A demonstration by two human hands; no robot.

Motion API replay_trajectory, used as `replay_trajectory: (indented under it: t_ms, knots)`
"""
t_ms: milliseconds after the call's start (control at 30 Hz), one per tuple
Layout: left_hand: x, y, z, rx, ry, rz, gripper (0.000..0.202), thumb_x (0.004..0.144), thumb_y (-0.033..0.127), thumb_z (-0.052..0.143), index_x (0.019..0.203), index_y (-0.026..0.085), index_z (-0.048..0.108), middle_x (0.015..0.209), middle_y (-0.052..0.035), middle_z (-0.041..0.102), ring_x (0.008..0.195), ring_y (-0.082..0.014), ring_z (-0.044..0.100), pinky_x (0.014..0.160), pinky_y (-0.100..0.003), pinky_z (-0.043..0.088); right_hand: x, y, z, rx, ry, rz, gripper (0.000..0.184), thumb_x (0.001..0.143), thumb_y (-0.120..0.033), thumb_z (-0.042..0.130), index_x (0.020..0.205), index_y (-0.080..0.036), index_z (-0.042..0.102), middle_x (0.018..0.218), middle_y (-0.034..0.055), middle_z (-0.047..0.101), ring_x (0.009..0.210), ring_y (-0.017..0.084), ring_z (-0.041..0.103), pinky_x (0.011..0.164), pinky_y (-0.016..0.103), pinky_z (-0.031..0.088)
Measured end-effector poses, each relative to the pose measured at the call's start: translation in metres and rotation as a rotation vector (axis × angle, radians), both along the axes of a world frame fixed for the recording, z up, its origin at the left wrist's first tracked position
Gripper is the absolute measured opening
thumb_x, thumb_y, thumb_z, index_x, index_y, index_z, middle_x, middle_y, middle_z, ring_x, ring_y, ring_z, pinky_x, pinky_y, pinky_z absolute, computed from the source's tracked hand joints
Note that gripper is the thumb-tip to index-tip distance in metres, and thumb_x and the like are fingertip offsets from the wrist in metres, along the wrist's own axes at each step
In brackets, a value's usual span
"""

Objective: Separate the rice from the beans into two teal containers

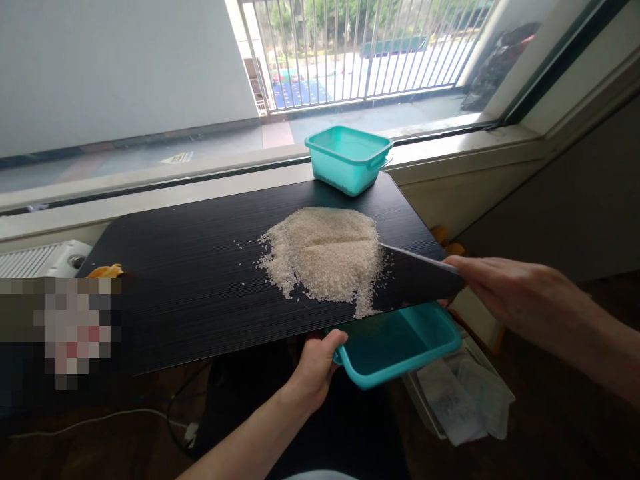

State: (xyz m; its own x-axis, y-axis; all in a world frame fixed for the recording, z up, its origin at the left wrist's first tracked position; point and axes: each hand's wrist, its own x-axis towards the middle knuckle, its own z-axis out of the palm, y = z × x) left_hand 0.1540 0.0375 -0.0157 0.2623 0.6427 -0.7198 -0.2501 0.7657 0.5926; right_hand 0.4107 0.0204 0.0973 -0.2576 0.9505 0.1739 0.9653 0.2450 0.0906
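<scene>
The triangular label (179,158) beyond the rice pile (335,277) and to its left bears writing too small for me to read; the pile itself lies loose on the black desk (175,287), its right edge just short of my right hand (510,283); those fingers pinch the end of a thin pale utensil (417,255), whose other end meets the pile beside a straight groove; on the near side of the pile, below the desk edge, my left hand (317,360) has its fingers curled round the left end of a teal tub (367,381), thumb over the rim, just apart from the rice; behind the pile stands a second teal tub (345,172).
</scene>
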Motion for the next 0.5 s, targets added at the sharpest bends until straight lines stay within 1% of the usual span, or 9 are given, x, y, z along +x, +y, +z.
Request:
replay_trajectory:
  t_ms: [67,133,233,300,400,433,500]
  knots:
    - [0.000,0.001,-0.001,-0.008,-0.003,0.008,0.016,0.058,0.017,0.064,0.073,0.012,0.061,0.066,-0.0014,0.059,0.059,-0.0110,0.053,0.059,-0.025,0.045,-0.008,-0.016,0.001,0.012,0.022,0.048,0.027,0.086,-0.024,0.036,0.104,-0.017,0.054,0.093,0.0059,0.067,0.077,0.015,0.064,0.061,0.024,0.050]
    - [0.000,0.001,-0.002,-0.009,-0.006,0.010,0.015,0.058,0.017,0.064,0.072,0.012,0.061,0.065,-0.0011,0.059,0.058,-0.0107,0.053,0.059,-0.025,0.045,-0.014,-0.034,0.002,-0.001,0.053,0.072,0.028,0.085,-0.020,0.036,0.108,-0.018,0.052,0.099,0.0056,0.066,0.085,0.014,0.063,0.068,0.023,0.051]
    - [0.000,0.001,-0.002,-0.002,-0.012,0.016,0.014,0.058,0.017,0.064,0.071,0.013,0.060,0.065,-0.0002,0.059,0.058,-0.0104,0.052,0.058,-0.025,0.045,-0.019,-0.059,0.001,-0.079,0.060,0.113,0.037,0.083,-0.020,0.039,0.119,-0.019,0.046,0.112,0.0055,0.061,0.099,0.015,0.058,0.078,0.023,0.050]
    - [0.000,0.001,-0.002,0.005,-0.009,0.018,0.014,0.058,0.016,0.064,0.071,0.013,0.060,0.066,-0.0005,0.059,0.059,-0.0107,0.052,0.057,-0.025,0.044,-0.020,-0.071,-0.001,-0.084,0.050,0.145,0.044,0.081,-0.020,0.041,0.125,-0.020,0.041,0.115,0.0050,0.059,0.102,0.015,0.057,0.079,0.023,0.051]
    - [-0.001,0.001,-0.001,0.011,-0.006,0.015,0.013,0.058,0.016,0.064,0.070,0.013,0.060,0.068,-0.0014,0.060,0.060,-0.0114,0.053,0.055,-0.024,0.043,-0.017,-0.079,-0.001,0.008,0.059,0.196,0.053,0.080,-0.018,0.040,0.132,-0.024,0.034,0.111,0.0016,0.062,0.093,0.014,0.061,0.074,0.022,0.052]
    - [-0.001,0.000,0.000,0.009,-0.006,0.016,0.014,0.057,0.017,0.064,0.071,0.013,0.060,0.068,-0.0013,0.060,0.060,-0.0115,0.053,0.056,-0.025,0.044,-0.016,-0.077,0.000,0.035,0.064,0.198,0.052,0.081,-0.018,0.038,0.132,-0.026,0.033,0.109,0.0006,0.063,0.090,0.014,0.062,0.074,0.022,0.052]
    - [-0.002,0.000,0.000,0.005,-0.007,0.025,0.017,0.057,0.017,0.065,0.074,0.014,0.061,0.067,-0.0005,0.060,0.059,-0.0112,0.053,0.057,-0.025,0.044,-0.011,-0.066,0.005,0.065,0.075,0.163,0.046,0.083,-0.022,0.036,0.129,-0.028,0.037,0.106,0.0000,0.064,0.085,0.013,0.063,0.072,0.022,0.051]
